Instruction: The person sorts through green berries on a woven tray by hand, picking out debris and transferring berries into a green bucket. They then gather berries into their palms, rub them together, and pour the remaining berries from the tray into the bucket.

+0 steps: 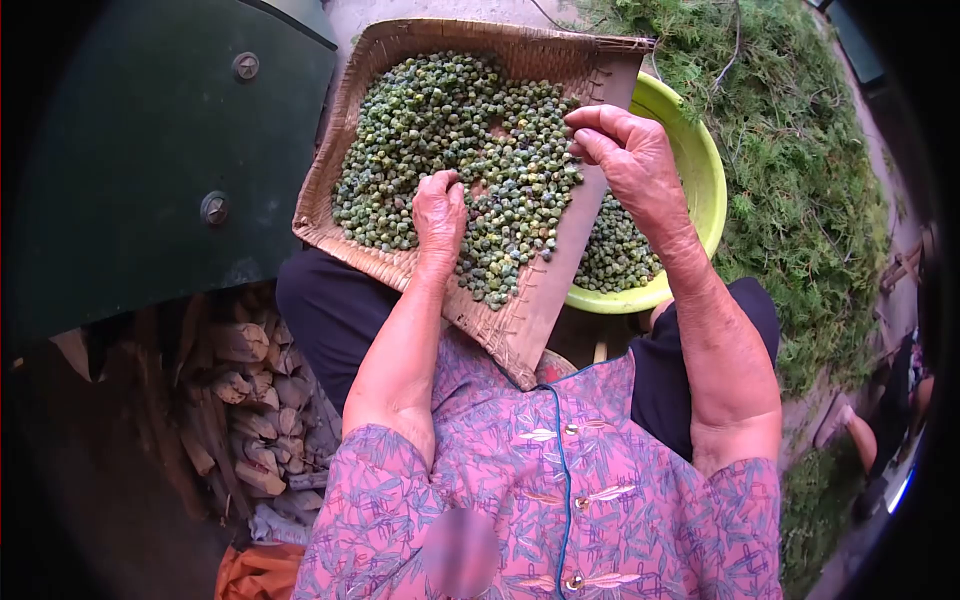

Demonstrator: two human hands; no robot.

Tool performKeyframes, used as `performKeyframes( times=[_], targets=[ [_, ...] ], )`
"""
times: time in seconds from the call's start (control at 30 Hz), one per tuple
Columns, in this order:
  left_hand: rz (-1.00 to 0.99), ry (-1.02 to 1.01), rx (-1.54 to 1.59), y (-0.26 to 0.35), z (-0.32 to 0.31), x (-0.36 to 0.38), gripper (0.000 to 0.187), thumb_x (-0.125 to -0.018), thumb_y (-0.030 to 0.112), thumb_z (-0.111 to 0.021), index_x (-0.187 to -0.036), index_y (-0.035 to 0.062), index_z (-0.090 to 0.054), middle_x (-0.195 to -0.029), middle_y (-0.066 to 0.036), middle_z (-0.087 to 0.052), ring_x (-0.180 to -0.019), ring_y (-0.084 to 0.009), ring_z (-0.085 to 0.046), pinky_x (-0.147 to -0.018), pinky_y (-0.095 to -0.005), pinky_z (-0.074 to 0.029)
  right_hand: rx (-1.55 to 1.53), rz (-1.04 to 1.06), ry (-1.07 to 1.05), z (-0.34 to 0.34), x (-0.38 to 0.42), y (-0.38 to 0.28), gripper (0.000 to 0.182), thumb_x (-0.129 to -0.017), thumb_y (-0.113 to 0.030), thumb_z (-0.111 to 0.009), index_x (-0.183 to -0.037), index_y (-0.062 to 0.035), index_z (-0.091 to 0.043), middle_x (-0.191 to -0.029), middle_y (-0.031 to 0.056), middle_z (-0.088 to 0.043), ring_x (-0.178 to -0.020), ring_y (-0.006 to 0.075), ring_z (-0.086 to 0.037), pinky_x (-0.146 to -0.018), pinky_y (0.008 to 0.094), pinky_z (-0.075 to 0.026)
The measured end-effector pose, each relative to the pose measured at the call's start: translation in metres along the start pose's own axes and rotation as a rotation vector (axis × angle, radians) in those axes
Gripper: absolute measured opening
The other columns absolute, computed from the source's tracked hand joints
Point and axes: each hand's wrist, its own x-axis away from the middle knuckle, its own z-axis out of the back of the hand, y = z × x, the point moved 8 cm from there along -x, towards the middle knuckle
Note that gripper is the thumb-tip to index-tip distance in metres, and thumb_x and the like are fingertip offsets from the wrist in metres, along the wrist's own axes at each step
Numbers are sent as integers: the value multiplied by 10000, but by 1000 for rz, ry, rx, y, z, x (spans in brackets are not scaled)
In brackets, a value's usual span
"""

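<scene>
A woven basket tray (325, 200) rests tilted across the lap, with a heap of small round green fruits (430, 110) on it. My left hand (440, 212) is in the heap near the tray's middle, fingers curled down and pressed together; what they hold, if anything, is hidden. Over the tray's flat right edge is my right hand (630, 150), its thumb and forefinger close together beside the fruits; nothing can be made out between them. Under that edge stands a yellow-green basin (712, 190) holding more green fruits (615, 250).
Cut green branches (800, 180) lie on the ground to the right. A dark green panel (130, 150) with round knobs stands at the left, above stacked firewood (255, 400). Orange cloth (258, 573) lies at the lower left. Part of another person's leg (860, 435) shows at the far right.
</scene>
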Motion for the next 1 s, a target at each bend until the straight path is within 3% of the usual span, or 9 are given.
performKeyframes(
  times=[0.33,0.6,0.7,1.0],
  targets=[
    [124,-18,-301,-3,-15,-23,202,-723,219,-683,-875,86,-673,-931,-126,-604,-882,-303,-604,-758,-421,-487,12,-1,-6,0,0,2,201,-827,-66,-576,-989,15,-661,-795,77,-677,-717,108,-629,-684,254,-504],
    [93,10,-287,2,-16,-22,241,-705,288,-660,-854,100,-692,-919,-127,-612,-852,-311,-610,-744,-435,-489,9,3,2,1,0,2,196,-818,-69,-588,-982,4,-665,-792,79,-676,-720,110,-623,-685,255,-498],
    [176,-26,-224,1,-15,-23,252,-698,328,-691,-832,114,-699,-917,-123,-632,-865,-313,-616,-737,-435,-484,18,9,13,3,1,-1,194,-814,-67,-588,-977,5,-666,-791,81,-676,-721,107,-621,-682,257,-498],
    [224,-39,-252,-1,-21,-29,171,-718,227,-609,-797,102,-695,-897,-140,-644,-824,-337,-623,-734,-433,-491,22,14,25,5,1,-1,190,-803,-65,-599,-965,-3,-673,-787,71,-675,-693,99,-606,-659,252,-491]
  ],
)
